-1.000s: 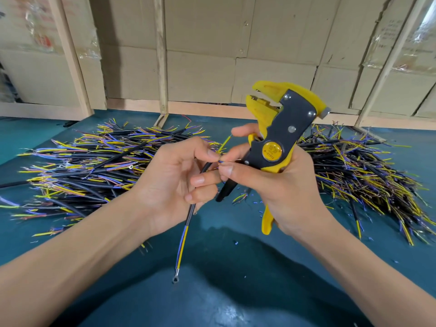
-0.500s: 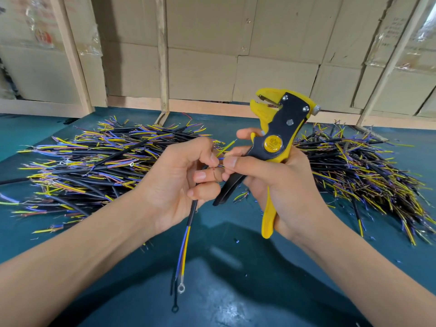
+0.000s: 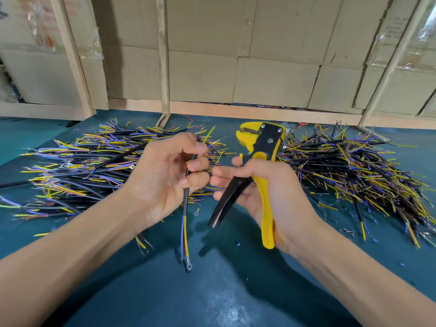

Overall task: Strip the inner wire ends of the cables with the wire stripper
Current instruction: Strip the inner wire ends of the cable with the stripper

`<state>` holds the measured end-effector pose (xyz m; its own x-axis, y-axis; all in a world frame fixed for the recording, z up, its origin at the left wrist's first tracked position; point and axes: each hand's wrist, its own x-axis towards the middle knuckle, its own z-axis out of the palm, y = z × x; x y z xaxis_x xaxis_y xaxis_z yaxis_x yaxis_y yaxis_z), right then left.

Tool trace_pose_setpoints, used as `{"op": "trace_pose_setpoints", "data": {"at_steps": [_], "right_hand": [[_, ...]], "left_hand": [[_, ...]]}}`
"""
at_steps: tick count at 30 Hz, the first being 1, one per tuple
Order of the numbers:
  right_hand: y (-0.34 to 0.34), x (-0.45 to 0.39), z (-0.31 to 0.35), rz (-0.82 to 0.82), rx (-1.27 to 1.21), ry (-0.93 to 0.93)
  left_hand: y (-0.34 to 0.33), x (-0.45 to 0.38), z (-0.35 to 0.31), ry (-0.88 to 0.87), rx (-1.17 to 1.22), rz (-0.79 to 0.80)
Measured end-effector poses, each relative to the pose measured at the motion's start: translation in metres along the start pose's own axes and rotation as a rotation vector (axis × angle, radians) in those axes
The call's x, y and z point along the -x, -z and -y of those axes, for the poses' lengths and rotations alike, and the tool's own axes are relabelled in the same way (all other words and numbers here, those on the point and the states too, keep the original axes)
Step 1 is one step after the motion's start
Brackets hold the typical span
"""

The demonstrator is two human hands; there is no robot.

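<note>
My left hand (image 3: 165, 175) grips a black cable (image 3: 186, 199) held nearly upright. Its yellow and blue inner wires hang below my palm and end in ring terminals. A thin yellow-green wire end sticks up above my thumb. My right hand (image 3: 266, 194) holds the yellow and black wire stripper (image 3: 262, 156) by its handles, jaws pointing up and to the left. Its handles are spread apart. The stripper's jaws stand to the right of the cable's top end, apart from it. The fingertips of both hands nearly meet.
A big heap of black cables with yellow and blue wire ends (image 3: 89, 166) lies to the left on the teal table (image 3: 212, 298). A second heap (image 3: 358, 175) lies to the right. Cardboard boxes and wooden frame posts (image 3: 162, 57) stand behind. Small insulation scraps dot the table.
The stripper has tilted down and shifted right, away from the cable. My right fingers have let go of the wire end they pinched. The cable sits slightly lower in my left hand.
</note>
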<state>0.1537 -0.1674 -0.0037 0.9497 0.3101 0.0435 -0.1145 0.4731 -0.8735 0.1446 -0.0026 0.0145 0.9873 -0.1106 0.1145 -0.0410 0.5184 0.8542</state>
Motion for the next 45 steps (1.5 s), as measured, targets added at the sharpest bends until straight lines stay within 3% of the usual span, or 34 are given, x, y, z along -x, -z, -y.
{"op": "trace_pose_setpoints", "data": {"at_steps": [3,5,8,12,17,34,45], "right_hand": [[0.006,-0.003,0.005,0.03,-0.129,-0.1],[0.009,-0.005,0.005,0.084,-0.071,-0.139],[0.014,-0.009,0.003,0.074,0.216,-0.029],[0.023,-0.009,0.005,0.144,0.409,0.151],[0.031,-0.008,0.005,0.265,0.405,0.145],[0.034,-0.005,0.004,0.386,0.498,0.178],[0.034,-0.004,0.015,0.472,0.523,0.09]], "left_hand": [[0.005,-0.005,-0.002,-0.036,-0.036,-0.024],[0.007,-0.008,-0.004,-0.088,-0.051,-0.037],[0.009,-0.011,-0.007,-0.167,-0.06,-0.038],[0.015,-0.013,-0.009,-0.21,-0.04,-0.017],[0.021,-0.012,-0.013,-0.175,-0.036,0.021],[0.02,-0.011,-0.013,-0.027,0.063,0.102],[0.017,-0.005,-0.016,0.024,0.028,0.162]]}}
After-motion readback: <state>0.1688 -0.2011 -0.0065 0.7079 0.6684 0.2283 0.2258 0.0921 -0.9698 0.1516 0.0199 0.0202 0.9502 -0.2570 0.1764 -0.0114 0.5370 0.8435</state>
